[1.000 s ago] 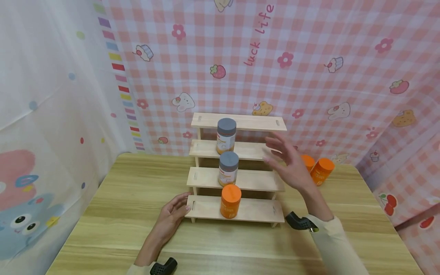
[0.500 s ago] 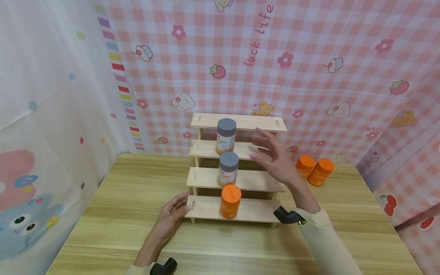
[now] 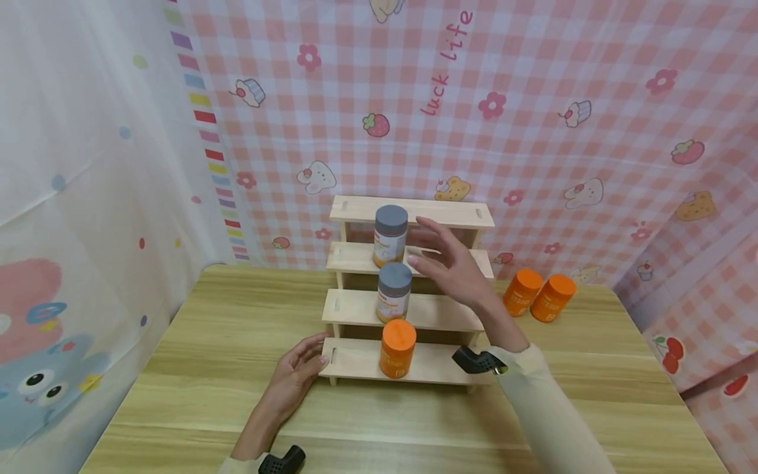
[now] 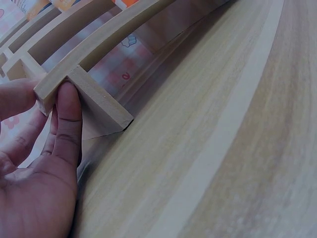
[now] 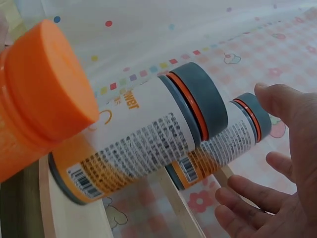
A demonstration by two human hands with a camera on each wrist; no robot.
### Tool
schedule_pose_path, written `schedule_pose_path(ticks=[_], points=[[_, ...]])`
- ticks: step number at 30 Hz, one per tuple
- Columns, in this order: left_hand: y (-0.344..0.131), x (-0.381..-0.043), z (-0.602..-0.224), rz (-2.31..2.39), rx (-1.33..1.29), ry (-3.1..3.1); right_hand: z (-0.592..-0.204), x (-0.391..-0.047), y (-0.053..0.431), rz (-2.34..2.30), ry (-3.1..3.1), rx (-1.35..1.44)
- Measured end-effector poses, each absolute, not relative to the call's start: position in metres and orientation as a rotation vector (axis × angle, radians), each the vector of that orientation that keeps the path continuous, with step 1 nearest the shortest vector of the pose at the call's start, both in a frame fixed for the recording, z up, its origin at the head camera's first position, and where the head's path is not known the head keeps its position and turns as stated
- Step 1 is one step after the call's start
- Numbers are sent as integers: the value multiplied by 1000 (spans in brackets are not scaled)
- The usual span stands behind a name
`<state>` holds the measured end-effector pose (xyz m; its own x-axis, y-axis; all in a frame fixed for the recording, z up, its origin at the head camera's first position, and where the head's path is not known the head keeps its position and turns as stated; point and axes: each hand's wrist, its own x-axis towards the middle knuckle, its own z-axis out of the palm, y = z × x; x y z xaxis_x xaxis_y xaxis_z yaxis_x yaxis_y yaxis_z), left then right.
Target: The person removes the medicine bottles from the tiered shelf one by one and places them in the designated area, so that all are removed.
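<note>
A four-tier wooden display stand stands on the table. At its lowest left end my left hand pinches the board, thumb above and fingers beneath, as the left wrist view shows of the board end. On the bottom tier sits an orange jar. One tier up is a white supplement jar with a grey lid, and a matching grey-lidded jar stands on the tier above that. My right hand, fingers spread and loosely bent, is just right of this upper jar; in the right wrist view its thumb is near the lid.
Two orange jars, the nearer-in one and the outer one, stand side by side on the table right of the stand. A pink checked curtain hangs behind, a white one at the left.
My right hand has moved left across the stand, from its right end to beside the upper grey-lidded jar. My left hand keeps its grip on the board; the jars have not moved.
</note>
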<state>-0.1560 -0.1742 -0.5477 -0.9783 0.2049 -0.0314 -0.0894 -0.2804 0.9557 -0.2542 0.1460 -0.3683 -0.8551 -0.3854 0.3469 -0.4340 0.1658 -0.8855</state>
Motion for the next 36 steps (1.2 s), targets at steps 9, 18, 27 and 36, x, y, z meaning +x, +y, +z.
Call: schedule_pose_path(ticks=[9,18,27,36], points=[[-174,-156,-549,2373,168,1766,-365,-266,131,1849,-2422,737],[-174,-157,-550,2374,141,1768,-367,-277,118,1875,-2463,675],[-174,-158,-550,2375,130,1750,-367,-280,107,1877,-2482,627],[-174,-157,-550,2373,136,1757,-367,-281,105,1854,-2501,597]])
